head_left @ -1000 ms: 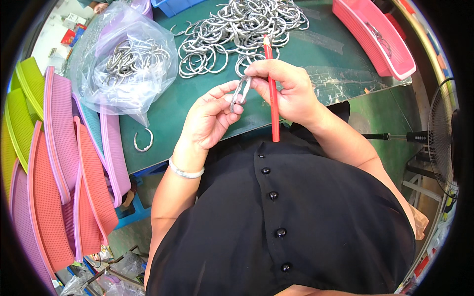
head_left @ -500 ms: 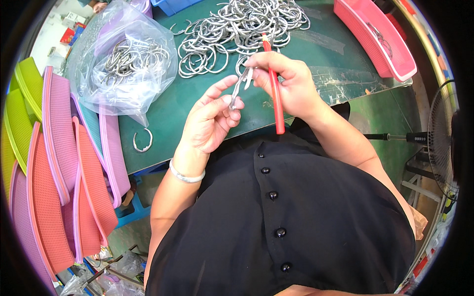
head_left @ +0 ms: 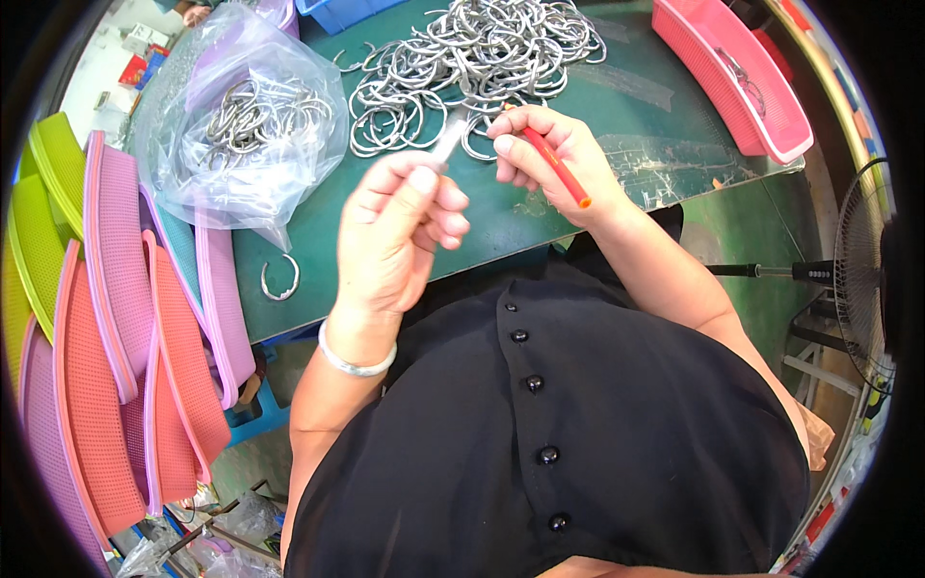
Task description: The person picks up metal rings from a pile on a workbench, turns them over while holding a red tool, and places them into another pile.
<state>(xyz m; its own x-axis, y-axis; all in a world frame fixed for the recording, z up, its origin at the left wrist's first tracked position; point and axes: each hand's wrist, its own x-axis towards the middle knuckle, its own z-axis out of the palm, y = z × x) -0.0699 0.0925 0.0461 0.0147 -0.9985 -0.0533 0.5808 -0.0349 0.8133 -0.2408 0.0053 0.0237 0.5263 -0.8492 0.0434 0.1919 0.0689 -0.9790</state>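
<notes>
Between the thumb and forefinger of my left hand [head_left: 390, 226] is a blurred silver metal piece [head_left: 449, 141], its exact shape unclear. My right hand [head_left: 570, 169], its fingers curled, holds a red pencil-like stick [head_left: 563, 173] slanting across the palm. A small gap separates the two hands, above the near edge of the green table. Just beyond them lies a heap of silver open metal rings [head_left: 482, 58]. One more open ring [head_left: 264, 280] lies alone at the table's left front. More rings fill a clear plastic bag [head_left: 173, 169] on the left.
Purple, coral and green mesh-textured baskets [head_left: 118, 260] are stacked along the left side. A pink basket [head_left: 708, 82] with a few metal pieces stands at the right back. Part of a blue bin [head_left: 347, 10] shows at the far edge. A black fan [head_left: 860, 270] stands at the right.
My hands have come apart; both were at the metal piece before. The left one has raised the piece slightly, and the red stick has swung from near upright to slanting in my right hand.
</notes>
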